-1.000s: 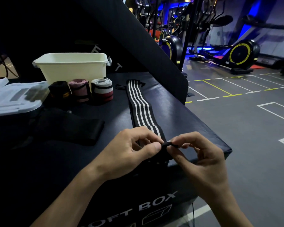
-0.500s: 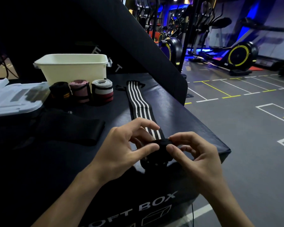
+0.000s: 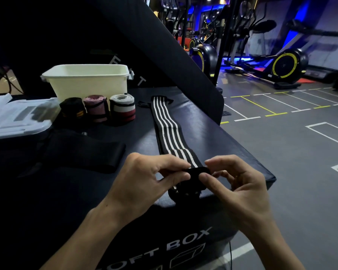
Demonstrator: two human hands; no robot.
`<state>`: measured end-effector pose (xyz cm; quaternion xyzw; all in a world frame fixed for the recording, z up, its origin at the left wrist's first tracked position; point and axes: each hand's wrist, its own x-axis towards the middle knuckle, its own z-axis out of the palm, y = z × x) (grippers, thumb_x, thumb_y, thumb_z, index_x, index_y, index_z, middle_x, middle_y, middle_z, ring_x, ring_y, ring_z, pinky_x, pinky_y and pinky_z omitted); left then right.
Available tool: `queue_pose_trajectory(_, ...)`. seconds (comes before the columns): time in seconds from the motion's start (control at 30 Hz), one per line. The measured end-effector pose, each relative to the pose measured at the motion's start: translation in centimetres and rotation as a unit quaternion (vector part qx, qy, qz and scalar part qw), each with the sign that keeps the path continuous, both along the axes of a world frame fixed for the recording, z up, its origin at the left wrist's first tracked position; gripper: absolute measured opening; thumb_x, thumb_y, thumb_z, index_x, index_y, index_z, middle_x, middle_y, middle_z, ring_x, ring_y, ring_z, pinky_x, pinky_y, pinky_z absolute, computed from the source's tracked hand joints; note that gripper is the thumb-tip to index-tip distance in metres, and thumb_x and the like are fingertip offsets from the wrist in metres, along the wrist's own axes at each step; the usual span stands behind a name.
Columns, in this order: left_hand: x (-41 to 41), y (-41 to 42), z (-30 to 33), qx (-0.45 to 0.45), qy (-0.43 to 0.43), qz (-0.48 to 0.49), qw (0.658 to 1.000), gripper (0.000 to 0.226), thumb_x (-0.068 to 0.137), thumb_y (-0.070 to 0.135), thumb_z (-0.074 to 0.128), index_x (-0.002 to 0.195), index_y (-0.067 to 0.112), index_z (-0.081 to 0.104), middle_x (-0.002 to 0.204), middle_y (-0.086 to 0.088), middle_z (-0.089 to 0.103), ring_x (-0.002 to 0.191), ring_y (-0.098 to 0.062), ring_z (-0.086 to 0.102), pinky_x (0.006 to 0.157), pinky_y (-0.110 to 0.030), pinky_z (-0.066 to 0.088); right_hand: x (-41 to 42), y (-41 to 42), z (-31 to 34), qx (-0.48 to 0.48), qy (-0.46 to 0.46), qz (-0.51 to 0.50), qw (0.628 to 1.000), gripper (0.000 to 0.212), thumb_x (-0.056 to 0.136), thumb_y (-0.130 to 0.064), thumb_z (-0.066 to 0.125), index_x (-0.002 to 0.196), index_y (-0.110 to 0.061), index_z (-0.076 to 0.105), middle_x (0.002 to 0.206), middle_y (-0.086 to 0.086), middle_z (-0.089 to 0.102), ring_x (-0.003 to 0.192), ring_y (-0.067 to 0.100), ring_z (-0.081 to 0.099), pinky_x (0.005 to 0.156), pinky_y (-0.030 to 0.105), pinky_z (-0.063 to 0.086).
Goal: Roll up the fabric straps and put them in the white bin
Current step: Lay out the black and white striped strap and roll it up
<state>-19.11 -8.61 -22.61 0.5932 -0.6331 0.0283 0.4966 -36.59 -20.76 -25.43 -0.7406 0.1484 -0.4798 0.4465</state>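
- A clear plastic lid (image 3: pixel 18 121) is lying at the far left of the padded box (image 3: pixel 232 145), probably set aside so the bin stays open for loading.
- The white bin (image 3: pixel 86 80) is standing at the back of the box top with its mouth open, and I cannot tell from here whether anything is inside.
- Three rolled straps are standing on end in a row just in front of the bin: a black roll (image 3: pixel 72 110), a pink roll (image 3: pixel 95 108) and a grey-and-red roll (image 3: pixel 122 110), looking finished and waiting to go in.
- A black band (image 3: pixel 82 154) is lying flat nearer me, not yet rolled.
- The left hand (image 3: pixel 144 182) is pinching the near end of the striped strap (image 3: pixel 168 129) between thumb and forefinger, fingers curled on it, likely keeping the first turn tight.
- The strap is running flat away toward the bin, which should let it feed straight as the roll grows.
- The right hand (image 3: pixel 236 190) is gripping the same small roll from the other side, fingertips closed on it.
- The box top is dark and padded; beyond it, to the right, exercise machines (image 3: pixel 281 65) are standing on a grey floor with painted lines under blue light.
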Motion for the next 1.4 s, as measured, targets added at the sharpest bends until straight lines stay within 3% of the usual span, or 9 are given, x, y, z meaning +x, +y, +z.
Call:
queue_pose_trajectory(0.27, -0.3, 0.1, -0.2, 0.000, 0.001, -0.020, 1.000, 0.018, 0.081, 0.018, 0.085, 0.099, 0.017, 0.083, 0.094, 0.016, 0.079, 0.084, 0.006, 0.073, 0.078, -0.014, 0.056, -0.4, -0.6, -0.2, 0.054, 0.086, 0.080, 0.992, 0.015, 0.089, -0.023, 0.072, 0.102, -0.028, 0.078, 0.100, 0.003, 0.078, 0.091, 0.025, 0.075, 0.084, 0.044, 0.060)
queue_pose_trajectory(0.57, 0.2, 0.1, 0.7, 0.134, 0.142, -0.083, 0.977, 0.011, 0.091, 0.025, 0.074, 0.100, 0.020, 0.079, 0.092, 0.006, 0.079, 0.089, -0.016, 0.076, 0.083, -0.025, 0.058, -0.3, -0.4, -0.4, 0.031, 0.082, 0.073, 0.993, 0.011, 0.091, -0.020, 0.069, 0.094, -0.027, 0.077, 0.091, -0.002, 0.078, 0.086, 0.015, 0.075, 0.075, 0.023, 0.057)
queue_pose_trajectory(0.73, 2.7, -3.0, 0.0, 0.174, -0.034, 0.005, 0.984, 0.021, 0.103, 0.030, 0.060, 0.118, 0.026, 0.075, 0.124, 0.015, 0.070, 0.120, -0.002, 0.061, 0.104, -0.028, 0.046, -0.1, -0.2, -0.4, 0.007, 0.085, 0.062, 0.994, 0.007, 0.091, -0.021, 0.070, 0.094, -0.020, 0.076, 0.090, -0.003, 0.077, 0.085, 0.014, 0.074, 0.077, 0.027, 0.058)
queue_pose_trajectory(0.83, 3.7, -6.1, -0.1, 0.272, -0.149, 0.039, 0.950, 0.040, 0.105, 0.044, 0.050, 0.143, 0.034, 0.058, 0.159, 0.010, 0.043, 0.146, -0.006, 0.033, 0.123, -0.030, 0.024, 0.2, 0.1, -0.8, -0.011, 0.101, 0.069, 0.992, 0.008, 0.091, -0.023, 0.071, 0.095, -0.018, 0.075, 0.088, -0.004, 0.077, 0.084, 0.015, 0.074, 0.076, 0.031, 0.058)
queue_pose_trajectory(0.9, 4.1, -7.7, -0.1, 0.355, -0.207, 0.075, 0.908, 0.051, 0.105, 0.053, 0.041, 0.154, 0.038, 0.043, 0.167, 0.009, 0.028, 0.153, -0.011, 0.022, 0.123, -0.032, 0.017, 0.2, 0.2, -0.9, -0.006, 0.107, 0.086, 0.990, 0.009, 0.091, -0.023, 0.071, 0.095, -0.017, 0.076, 0.088, -0.003, 0.077, 0.083, 0.016, 0.074, 0.074, 0.033, 0.059)
queue_pose_trajectory(1.07, 6.8, -9.7, -0.5, 0.388, -0.185, 0.165, 0.888, 0.044, 0.104, 0.055, 0.043, 0.144, 0.042, 0.052, 0.151, 0.016, 0.050, 0.141, -0.017, 0.044, 0.107, -0.047, 0.043, -0.2, 0.4, -0.9, 0.010, 0.129, 0.116, 0.985, 0.005, 0.091, -0.017, 0.074, 0.095, -0.017, 0.078, 0.089, -0.004, 0.078, 0.084, 0.017, 0.075, 0.075, 0.035, 0.060)
queue_pose_trajectory(1.23, 7.8, -12.3, 0.0, 0.354, -0.078, 0.247, 0.899, 0.013, 0.093, 0.048, 0.068, 0.099, 0.038, 0.072, 0.113, 0.007, 0.066, 0.115, -0.024, 0.061, 0.093, -0.042, 0.051, -0.5, 0.4, -0.8, 0.047, 0.120, 0.139, 0.982, 0.006, 0.091, -0.015, 0.075, 0.096, -0.016, 0.078, 0.089, 0.000, 0.078, 0.084, 0.019, 0.076, 0.077, 0.034, 0.061)
queue_pose_trajectory(1.3, 8.1, -13.5, 0.2, 0.361, -0.016, 0.287, 0.887, 0.016, 0.086, 0.048, 0.076, 0.087, 0.033, 0.071, 0.109, 0.005, 0.071, 0.112, -0.025, 0.065, 0.090, -0.037, 0.050, -0.7, 0.3, -0.9, 0.053, 0.123, 0.145, 0.980, 0.008, 0.091, -0.013, 0.075, 0.099, -0.015, 0.077, 0.091, -0.001, 0.079, 0.086, 0.019, 0.077, 0.079, 0.035, 0.061)
queue_pose_trajectory(1.4, 9.0, -14.7, 0.8, 0.408, 0.014, 0.347, 0.844, 0.050, 0.075, 0.060, 0.083, 0.105, 0.022, 0.071, 0.119, -0.005, 0.070, 0.118, -0.031, 0.063, 0.095, -0.042, 0.049, -0.9, 0.2, -1.0, 0.057, 0.126, 0.155, 0.978, 0.010, 0.091, -0.014, 0.076, 0.100, -0.016, 0.077, 0.091, -0.002, 0.079, 0.087, 0.017, 0.077, 0.080, 0.033, 0.061)
